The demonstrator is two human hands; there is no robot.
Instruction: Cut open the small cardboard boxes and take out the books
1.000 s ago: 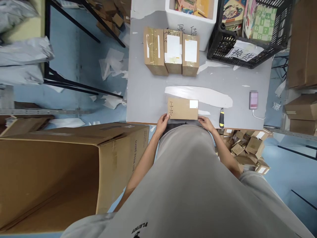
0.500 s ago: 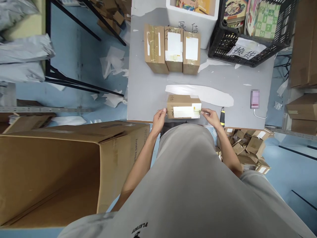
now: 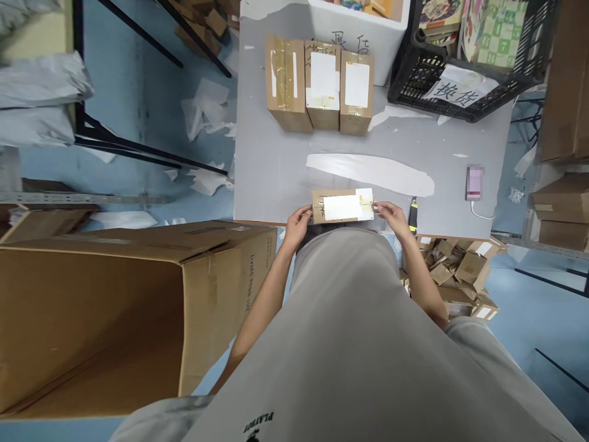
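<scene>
A small brown cardboard box (image 3: 318, 212) with a white label (image 3: 340, 207) lies lengthwise at the near edge of the table, its labelled face turned up toward me. My left hand (image 3: 298, 226) grips its left end with the fingertips. At the opposite end, my right hand (image 3: 392, 217) holds the box between thumb and fingers. Just right of that hand is a black and yellow utility knife (image 3: 413, 216). Beyond the box lies a long strip of white paper (image 3: 368, 172). The underside of the box is hidden.
Three taped cartons (image 3: 323, 86) stand in a row farther back, before a white foam box (image 3: 377, 49) and a black crate (image 3: 414, 80) of books. A phone (image 3: 474, 183) with a cable lies at right. A large open carton (image 3: 221, 294) stands left; small boxes (image 3: 473, 270) are heaped below right.
The box has tilted between my hands, so its top side no longer shows and the labelled face is seen more squarely. Both hands keep their places at its ends.
</scene>
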